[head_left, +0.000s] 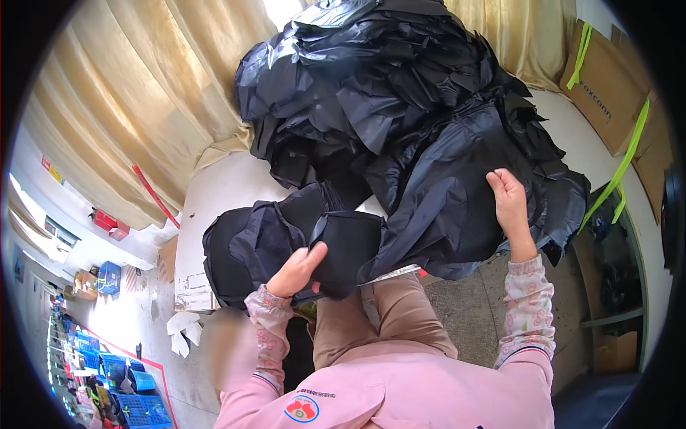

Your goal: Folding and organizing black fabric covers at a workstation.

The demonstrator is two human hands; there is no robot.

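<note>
My left hand (296, 272) grips a small black fabric piece (350, 247) near my lap, thumb on top and the other fingers partly hidden under it. Beside that hand, a stack of black fabric pieces (246, 239) lies at the table's near left. On the right, my right hand (509, 200) is closed, thumb and fingertips pinching a broad sheet of black fabric (443, 214) that drapes over the near edge. This sheet meets the small piece near the middle; whether the two are joined I cannot tell.
A tall heap of black fabric pieces (386, 86) covers the back of the white table (207, 193). Yellowish curtains (143, 86) hang behind. Cardboard (607, 86) with bright green straps stands at the right. Blue crates (143, 407) sit on the floor at the far left.
</note>
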